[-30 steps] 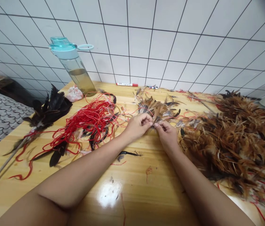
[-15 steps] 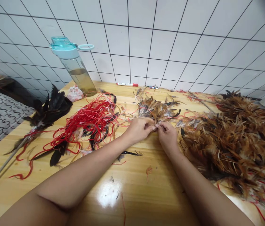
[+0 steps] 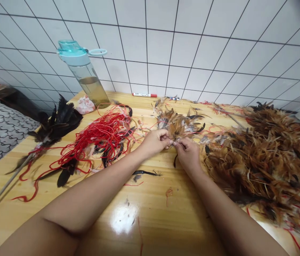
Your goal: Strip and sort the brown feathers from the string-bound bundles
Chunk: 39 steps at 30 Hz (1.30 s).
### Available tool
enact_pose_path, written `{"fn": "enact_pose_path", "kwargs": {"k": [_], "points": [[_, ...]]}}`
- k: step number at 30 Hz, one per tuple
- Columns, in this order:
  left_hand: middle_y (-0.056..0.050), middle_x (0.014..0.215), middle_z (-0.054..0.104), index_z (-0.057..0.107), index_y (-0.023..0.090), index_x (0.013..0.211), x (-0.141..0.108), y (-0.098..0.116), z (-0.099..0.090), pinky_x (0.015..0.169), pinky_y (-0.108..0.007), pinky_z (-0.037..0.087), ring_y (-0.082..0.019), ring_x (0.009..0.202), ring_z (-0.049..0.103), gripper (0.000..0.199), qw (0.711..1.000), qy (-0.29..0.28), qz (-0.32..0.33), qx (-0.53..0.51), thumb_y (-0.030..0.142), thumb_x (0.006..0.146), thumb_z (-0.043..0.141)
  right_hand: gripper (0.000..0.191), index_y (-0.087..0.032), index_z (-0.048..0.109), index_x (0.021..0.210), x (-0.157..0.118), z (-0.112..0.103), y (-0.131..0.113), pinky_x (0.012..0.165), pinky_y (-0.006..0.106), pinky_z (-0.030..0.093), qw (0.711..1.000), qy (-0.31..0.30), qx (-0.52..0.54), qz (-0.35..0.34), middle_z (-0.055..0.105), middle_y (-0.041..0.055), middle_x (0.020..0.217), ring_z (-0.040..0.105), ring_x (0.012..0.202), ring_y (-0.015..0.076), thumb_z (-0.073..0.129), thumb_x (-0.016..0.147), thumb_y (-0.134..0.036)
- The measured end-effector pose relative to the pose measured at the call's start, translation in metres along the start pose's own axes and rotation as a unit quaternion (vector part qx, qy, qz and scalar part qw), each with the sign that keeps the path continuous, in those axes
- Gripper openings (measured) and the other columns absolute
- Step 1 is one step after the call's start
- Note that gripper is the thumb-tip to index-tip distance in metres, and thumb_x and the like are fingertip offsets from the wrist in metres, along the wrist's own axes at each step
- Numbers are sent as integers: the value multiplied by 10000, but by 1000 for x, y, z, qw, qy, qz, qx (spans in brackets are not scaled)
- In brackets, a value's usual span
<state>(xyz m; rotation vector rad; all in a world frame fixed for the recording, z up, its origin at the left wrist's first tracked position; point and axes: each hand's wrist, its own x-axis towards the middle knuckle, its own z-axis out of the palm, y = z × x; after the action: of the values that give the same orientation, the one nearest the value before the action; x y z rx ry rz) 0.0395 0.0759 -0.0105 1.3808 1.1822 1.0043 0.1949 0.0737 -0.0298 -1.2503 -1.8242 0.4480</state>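
Observation:
My left hand [image 3: 156, 142] and my right hand [image 3: 188, 151] meet over the middle of the table, fingertips almost touching. Both are closed in a pinch on a small tuft of brown feathers [image 3: 175, 132] that fans out above the fingers. The quill ends are hidden between the fingertips. A thin dark feather [image 3: 175, 161] pokes out below my right hand. Just beyond my hands lies a loose heap of brown and grey feathers [image 3: 165, 117]. Left of my left hand is a tangle of red string [image 3: 104, 131].
A large pile of brown feathers [image 3: 258, 160] covers the right side. At the left lie black feathers [image 3: 59, 121] tied on a stick [image 3: 3, 193]. A water bottle [image 3: 93, 89], a red-capped marker [image 3: 144, 95] and a crumpled pinkish bundle [image 3: 85, 105] stand or lie along the tiled wall.
Both hands have shifted slightly left and away from me, still pinching together. A dark feather now shows below my right hand. The other things have stayed put.

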Motion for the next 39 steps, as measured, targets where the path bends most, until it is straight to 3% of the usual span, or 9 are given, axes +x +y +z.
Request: {"fn": "enact_pose_path", "kwargs": {"k": [7, 12, 17, 22, 26, 30, 34, 39], "points": [[32, 597, 565, 509, 157, 687, -4, 4, 0, 527, -188, 391, -74, 534, 513, 173, 997, -12, 34, 62, 274, 725, 632, 206, -195, 584, 578, 1, -1, 2, 576, 271, 336, 1000, -8, -1, 15, 516, -4, 584, 470, 583, 143, 560, 779, -237], [5, 637, 594, 527, 145, 711, -1, 0, 0, 559, -215, 446, -84, 544, 554, 177, 1000, -12, -14, -14, 297, 755, 607, 227, -196, 557, 560, 2, -1, 1, 568, 268, 336, 999, -17, 20, 24, 489, -10, 570, 453, 574, 137, 558, 773, -273], [27, 581, 535, 534, 140, 661, 1, -5, 0, 531, -198, 402, -69, 525, 509, 213, 1000, 14, 4, -27, 301, 701, 668, 242, -197, 546, 563, 4, -2, 1, 544, 263, 330, 997, -22, 51, 56, 484, -15, 568, 423, 549, 127, 558, 766, -329], [31, 597, 548, 520, 140, 660, 1, -1, 0, 547, -199, 400, -70, 532, 525, 191, 999, -6, -15, -45, 257, 670, 670, 223, -201, 560, 561, 3, 0, 4, 554, 264, 341, 998, -38, 33, 36, 516, -7, 568, 453, 560, 134, 554, 763, -296], [29, 560, 558, 505, 146, 623, -2, 2, -1, 540, -196, 371, -78, 542, 516, 206, 1000, -30, 0, 9, 266, 694, 656, 235, -202, 563, 559, 2, 1, 5, 582, 274, 355, 999, -41, 12, 19, 535, 7, 594, 488, 591, 147, 547, 782, -274], [50, 525, 527, 500, 147, 602, -2, 0, -1, 506, -189, 327, -70, 517, 469, 236, 997, -6, 32, 71, 285, 700, 665, 258, -200, 582, 557, 0, 1, 2, 590, 277, 362, 999, -39, -8, -11, 553, 22, 603, 516, 617, 158, 535, 804, -252], [40, 579, 563, 575, 135, 715, 0, -5, 3, 507, -197, 367, -76, 520, 499, 204, 1000, 18, 3, -7, 288, 671, 702, 207, -205, 653, 617, -1, 1, 0, 596, 276, 386, 999, -53, 0, -5, 591, 27, 628, 537, 634, 161, 548, 794, -229], [-7, 626, 617, 580, 111, 702, 2, -3, 3, 529, -199, 383, -64, 528, 508, 269, 984, 31, -41, -170, 306, 628, 750, 173, -206, 724, 764, 1, 2, 3, 642, 289, 454, 989, -72, 121, 54, 685, 39, 737, 581, 657, 157, 611, 785, -335]]}}
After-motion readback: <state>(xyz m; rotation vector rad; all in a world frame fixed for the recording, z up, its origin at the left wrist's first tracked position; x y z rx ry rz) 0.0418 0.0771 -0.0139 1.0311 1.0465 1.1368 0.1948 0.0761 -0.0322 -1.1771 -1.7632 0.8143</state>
